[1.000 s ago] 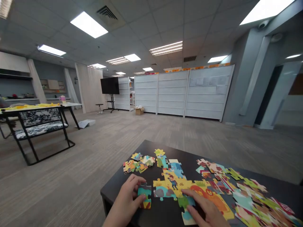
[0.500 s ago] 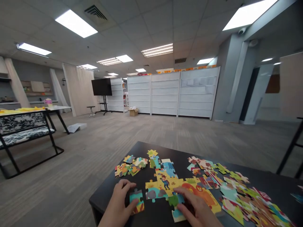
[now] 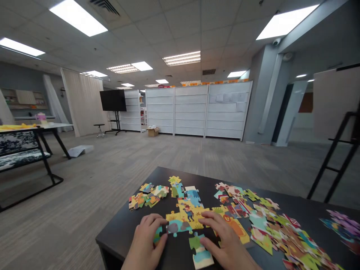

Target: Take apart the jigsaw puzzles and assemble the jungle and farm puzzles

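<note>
Beyond the joined puzzle section [image 3: 184, 208], you have white shelving [image 3: 188, 112] across the room. The black counter [image 3: 120, 234] carries that section and extends on every side of it. A broad pile of loose pieces [image 3: 281, 228] spreads to the right of the joined section. Your right hand [image 3: 227, 240] sits at the section's right part, fingers spread apart: the forefinger touches its yellow surface, the thumb the pair below, and nothing is gripped between them. Your left hand [image 3: 144, 242] is just left of the section, thumb and forefinger bent partway in about one piece; you cannot tell from here whether they pinch it. A smaller pile [image 3: 149, 195] lies beyond your left hand, left of the section's far end. Purple and blue pieces [image 3: 344, 225], well to the right of the section, show much more fully than half a second ago, as your view has turned right. The green-and-blue pair [image 3: 200, 252] lies just on the near side of the section; it touched its edge before, and a narrow gap now separates them. The teal piece [image 3: 157, 235], mostly covered by your left hand, is now nearer the section's left edge.
</note>
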The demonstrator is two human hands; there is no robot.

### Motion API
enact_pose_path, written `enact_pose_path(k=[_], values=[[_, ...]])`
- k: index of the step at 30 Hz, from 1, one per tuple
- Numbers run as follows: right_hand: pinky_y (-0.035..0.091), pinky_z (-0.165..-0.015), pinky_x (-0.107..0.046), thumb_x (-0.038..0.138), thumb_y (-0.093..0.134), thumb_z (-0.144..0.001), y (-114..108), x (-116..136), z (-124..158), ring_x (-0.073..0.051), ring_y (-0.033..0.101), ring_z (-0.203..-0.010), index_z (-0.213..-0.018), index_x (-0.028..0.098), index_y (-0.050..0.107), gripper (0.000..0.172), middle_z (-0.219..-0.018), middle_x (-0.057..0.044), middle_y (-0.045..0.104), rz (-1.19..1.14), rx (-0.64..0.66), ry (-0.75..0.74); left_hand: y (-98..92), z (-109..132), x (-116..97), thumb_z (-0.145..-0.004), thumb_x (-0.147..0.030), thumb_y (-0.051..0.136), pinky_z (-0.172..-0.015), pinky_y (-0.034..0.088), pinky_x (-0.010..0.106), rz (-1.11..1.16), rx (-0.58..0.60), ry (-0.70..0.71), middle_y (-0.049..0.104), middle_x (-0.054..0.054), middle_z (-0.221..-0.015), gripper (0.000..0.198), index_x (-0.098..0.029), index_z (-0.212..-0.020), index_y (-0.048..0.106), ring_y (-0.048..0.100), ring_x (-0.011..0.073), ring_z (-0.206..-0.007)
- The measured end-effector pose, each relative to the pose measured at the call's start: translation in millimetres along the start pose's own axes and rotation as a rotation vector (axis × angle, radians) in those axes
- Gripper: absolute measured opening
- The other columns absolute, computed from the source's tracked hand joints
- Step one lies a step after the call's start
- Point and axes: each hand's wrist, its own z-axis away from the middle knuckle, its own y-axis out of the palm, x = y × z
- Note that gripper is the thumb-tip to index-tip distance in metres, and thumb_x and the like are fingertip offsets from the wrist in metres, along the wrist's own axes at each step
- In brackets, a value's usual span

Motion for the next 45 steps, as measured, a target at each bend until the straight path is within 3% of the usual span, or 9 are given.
enact_pose_path(k=[6, 12, 17, 21, 26, 32, 35, 40, 45], values=[[0.044, -0.106, -0.037, 0.035, 0.048, -0.094, -3, -6, -58, -0.025, 0.059, -0.117, -0.111, 0.020, 0.070, 0.031, -0.122, -0.011, 0.067, 0.167, -0.054, -0.054, 6.5, -2, -18, -0.083, -0.021, 0.056, -0.097, 0.041, 0.042, -0.113, 0.053, -0.053, 0.066, 0.006, -0.126, 0.032, -0.030, -0.110, 0.071, 0.053, 0.0291, -0.124], [0.039, -0.104, -0.045, 0.042, 0.070, -0.075, 33, -13, -155, -0.035, 0.049, -0.126, -0.109, 0.019, 0.072, 0.041, -0.129, -0.014, 0.064, 0.247, 0.001, 0.029, 5.4, -4, -9, -0.085, -0.018, 0.050, -0.094, 0.044, 0.038, -0.037, 0.021, -0.042, 0.066, 0.007, -0.123, 0.030, -0.027, -0.107, 0.069, 0.057, 0.0269, -0.120], [0.041, -0.097, -0.041, 0.043, 0.077, -0.064, 50, -13, -178, -0.034, 0.053, -0.119, -0.091, 0.022, 0.073, 0.034, -0.113, -0.006, 0.069, 0.155, 0.007, 0.037, 2.9, -3, -1, -0.088, -0.017, 0.044, -0.098, 0.045, 0.038, 0.108, -0.070, -0.040, 0.062, 0.009, -0.126, 0.031, -0.025, -0.106, 0.069, 0.056, 0.0262, -0.121], [0.049, -0.076, -0.031, 0.040, 0.059, -0.081, 35, -9, -165, -0.022, 0.065, -0.085, -0.091, 0.018, 0.067, 0.026, -0.083, -0.004, 0.069, -0.030, 0.005, 0.024, 0.2, -3, -7, -0.087, -0.017, 0.046, -0.099, 0.045, 0.037, 0.130, -0.068, -0.061, 0.063, 0.008, -0.123, 0.028, -0.024, -0.105, 0.067, 0.058, 0.0253, -0.119], [0.044, -0.055, -0.025, 0.047, 0.052, -0.089, -3, -12, -101, -0.015, 0.057, -0.061, -0.126, 0.018, 0.051, 0.047, -0.068, 0.006, 0.053, -0.227, -0.012, 0.010, -2.6, -2, -12, -0.086, -0.015, 0.048, -0.094, 0.046, 0.037, 0.113, -0.051, -0.051, 0.068, 0.007, -0.113, 0.026, -0.024, -0.102, 0.067, 0.060, 0.0256, -0.112], [0.046, -0.054, -0.025, 0.061, 0.070, -0.078, -11, -11, -16, -0.013, 0.054, -0.056, -0.091, 0.021, 0.055, 0.045, -0.064, 0.006, 0.052, -0.536, 0.080, 0.193, 6.8, 2, -26, -0.088, -0.020, 0.054, -0.092, 0.044, 0.039, 0.227, -0.130, -0.006, 0.070, 0.007, -0.107, 0.020, -0.024, -0.102, 0.068, 0.062, 0.0275, -0.105], [0.047, -0.054, -0.024, 0.062, 0.071, -0.078, 2, -1, -2, -0.013, 0.055, -0.059, -0.077, 0.023, 0.046, 0.047, -0.066, 0.005, 0.053, -0.618, 0.110, 0.201, 26.0, 3, -42, -0.075, -0.022, 0.074, -0.083, 0.047, 0.033, 0.431, 0.006, -0.014, 0.071, 0.006, -0.106, 0.041, -0.024, -0.114, 0.064, 0.065, 0.0260, -0.097], [0.055, -0.071, -0.032, 0.052, 0.059, -0.091, 0, 10, 4, -0.020, 0.067, -0.078, -0.089, 0.024, 0.055, 0.028, -0.084, -0.003, 0.068, -0.443, 0.212, 0.072, 42.6, -3, -48, -0.081, -0.030, 0.071, -0.067, 0.045, 0.024, 0.941, 0.040, -0.067, 0.068, 0.001, -0.086, 0.025, -0.020, -0.101, 0.060, 0.064, 0.0182, -0.078], [0.038, -0.111, -0.053, 0.042, 0.068, -0.085, -23, 15, 6, -0.034, 0.056, -0.123, -0.116, 0.025, 0.067, 0.036, -0.125, -0.012, 0.067, 0.066, 0.239, -0.143, 9.4, -5, -14, -0.080, -0.046, 0.076, -0.061, 0.043, 0.023, 0.889, -0.127, -0.224, 0.065, -0.001, -0.077, 0.048, -0.020, -0.114, 0.055, 0.061, 0.0167, -0.070]])
